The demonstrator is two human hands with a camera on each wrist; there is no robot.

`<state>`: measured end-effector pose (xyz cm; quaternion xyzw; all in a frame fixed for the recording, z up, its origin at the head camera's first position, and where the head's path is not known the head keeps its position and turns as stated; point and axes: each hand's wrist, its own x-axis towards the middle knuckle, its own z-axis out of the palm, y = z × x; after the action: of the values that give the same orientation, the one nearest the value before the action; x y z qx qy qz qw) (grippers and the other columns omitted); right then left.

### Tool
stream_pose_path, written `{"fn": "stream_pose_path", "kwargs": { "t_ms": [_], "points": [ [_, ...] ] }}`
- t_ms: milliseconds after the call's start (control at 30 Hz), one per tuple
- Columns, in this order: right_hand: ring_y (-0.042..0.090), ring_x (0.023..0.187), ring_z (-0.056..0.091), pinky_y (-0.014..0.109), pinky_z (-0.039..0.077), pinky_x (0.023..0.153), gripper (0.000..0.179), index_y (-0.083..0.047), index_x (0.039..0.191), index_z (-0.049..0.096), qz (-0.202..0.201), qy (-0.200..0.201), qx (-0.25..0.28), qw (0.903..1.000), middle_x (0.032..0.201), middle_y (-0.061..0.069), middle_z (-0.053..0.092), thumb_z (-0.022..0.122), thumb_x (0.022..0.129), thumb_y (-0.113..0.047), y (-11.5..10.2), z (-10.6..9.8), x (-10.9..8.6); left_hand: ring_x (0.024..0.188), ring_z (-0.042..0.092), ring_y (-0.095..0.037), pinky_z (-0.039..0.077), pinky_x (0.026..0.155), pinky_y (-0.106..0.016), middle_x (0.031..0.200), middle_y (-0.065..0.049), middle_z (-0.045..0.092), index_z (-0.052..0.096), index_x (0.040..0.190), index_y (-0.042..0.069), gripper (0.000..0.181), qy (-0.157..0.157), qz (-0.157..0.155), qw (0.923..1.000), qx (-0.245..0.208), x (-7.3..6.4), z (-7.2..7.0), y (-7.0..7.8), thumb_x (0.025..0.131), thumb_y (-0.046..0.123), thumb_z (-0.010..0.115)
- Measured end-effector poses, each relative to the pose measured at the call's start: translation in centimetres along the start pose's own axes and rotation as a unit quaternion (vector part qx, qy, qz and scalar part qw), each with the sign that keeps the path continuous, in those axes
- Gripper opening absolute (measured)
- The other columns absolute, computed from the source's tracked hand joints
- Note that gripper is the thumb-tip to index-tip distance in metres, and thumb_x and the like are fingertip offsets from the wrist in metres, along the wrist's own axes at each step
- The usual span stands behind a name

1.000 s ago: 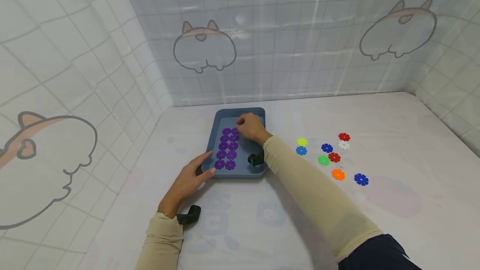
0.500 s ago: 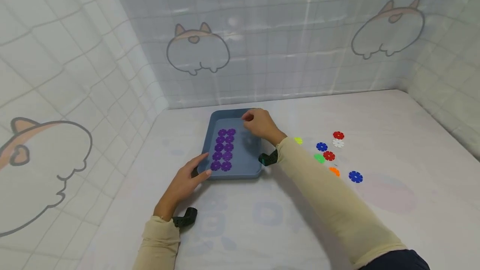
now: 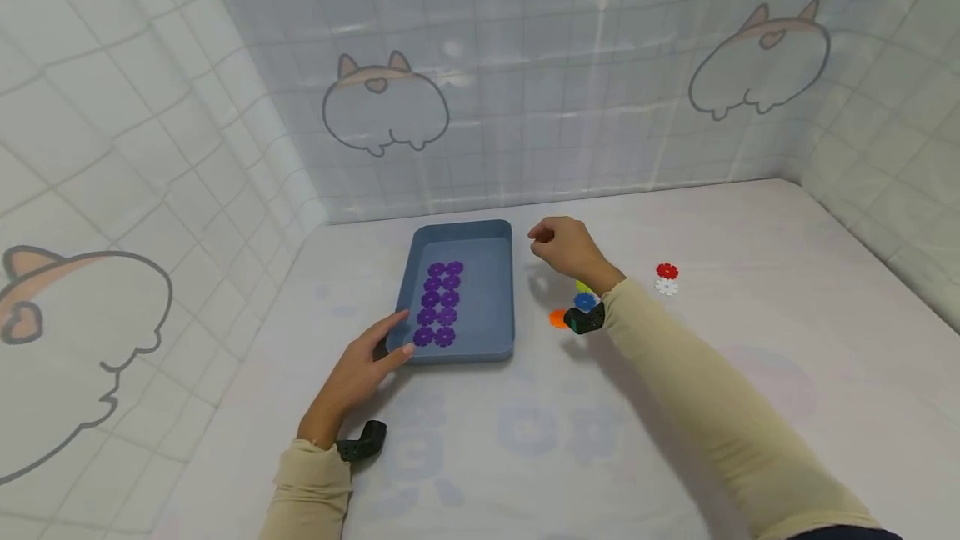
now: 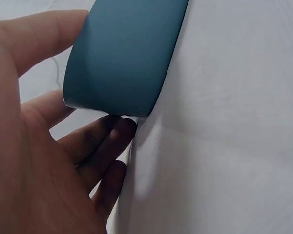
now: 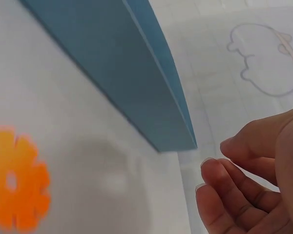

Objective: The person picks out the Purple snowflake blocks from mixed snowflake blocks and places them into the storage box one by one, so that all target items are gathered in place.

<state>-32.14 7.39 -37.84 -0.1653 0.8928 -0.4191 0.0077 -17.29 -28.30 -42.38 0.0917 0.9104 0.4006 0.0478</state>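
Purple notched flower-shaped discs [image 3: 447, 298] lie in two columns along the left part of a blue-grey tray [image 3: 487, 282]. At the tray's front left corner my left hand [image 3: 356, 377] holds on, thumb at the front wall and index finger at the left rim. Its other fingers curl beside the tray wall [image 4: 122, 58] in the left wrist view. My right hand [image 3: 567, 248] hovers just right of the tray, above the table. The right wrist view shows its fingers loosely curled, with a gap to the thumb and nothing held.
Under the right wrist lie an orange disc [image 3: 558, 319], a blue disc [image 3: 584, 301] and a partly covered yellow disc [image 3: 583, 287]. Farther right are a red disc [image 3: 667, 271] and a white disc [image 3: 666, 287]. The right sleeve [image 3: 712, 390] hides part of the table [image 3: 480, 473].
My right hand has moved right, from the purple discs out past the tray's right edge. The orange disc near the tray has come into view. My left hand keeps its place.
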Motion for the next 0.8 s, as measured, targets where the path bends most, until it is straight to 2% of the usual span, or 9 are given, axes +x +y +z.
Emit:
{"fn": "stream_pose_path", "kwargs": {
  "t_ms": [167, 333, 567, 800],
  "points": [
    [0.028, 0.099, 0.063, 0.042, 0.054, 0.085, 0.028, -0.001, 0.119, 0.069, 0.014, -0.006, 0.0, 0.9999, 0.11, 0.012, 0.068, 0.062, 0.096, -0.014, 1.3, -1.3, -1.0, 0.148, 0.026, -0.037, 0.022, 0.116, -0.061, 0.161, -0.011, 0.032, 0.039, 0.156, 0.022, 0.067, -0.001, -0.001, 1.0, 0.002, 0.1, -0.2, -0.1, 0.099, 0.049, 0.059],
    [0.028, 0.098, 0.062, 0.042, 0.053, 0.086, 0.027, 0.0, 0.119, 0.069, 0.015, -0.007, -0.016, 0.9997, 0.109, 0.012, 0.068, 0.062, 0.097, -0.015, 2.3, -2.5, -1.6, 0.147, 0.028, -0.037, 0.023, 0.115, -0.061, 0.159, -0.01, 0.036, 0.042, 0.155, 0.023, 0.063, 0.019, -0.013, 0.9997, -0.003, 0.3, -0.5, -0.4, 0.1, 0.05, 0.058],
    [0.029, 0.097, 0.06, 0.043, 0.053, 0.086, 0.028, 0.001, 0.118, 0.069, 0.023, -0.01, -0.053, 0.9983, 0.108, 0.013, 0.068, 0.061, 0.097, -0.015, 3.4, -4.2, -2.8, 0.138, 0.044, -0.033, 0.036, 0.112, -0.053, 0.154, -0.013, 0.043, 0.043, 0.154, 0.016, 0.062, 0.039, -0.004, 0.9991, -0.016, 0.5, -1.0, -0.6, 0.101, 0.047, 0.057],
    [0.03, 0.096, 0.06, 0.044, 0.053, 0.085, 0.028, 0.001, 0.119, 0.069, 0.031, -0.013, -0.07, 0.997, 0.107, 0.014, 0.069, 0.06, 0.097, -0.015, 4.5, -5.5, -4.0, 0.124, 0.056, -0.031, 0.044, 0.104, -0.053, 0.144, -0.013, 0.055, 0.046, 0.152, 0.014, 0.06, 0.045, -0.002, 0.999, 0.003, 0.9, -1.9, -0.5, 0.102, 0.047, 0.055]
  ]
}}
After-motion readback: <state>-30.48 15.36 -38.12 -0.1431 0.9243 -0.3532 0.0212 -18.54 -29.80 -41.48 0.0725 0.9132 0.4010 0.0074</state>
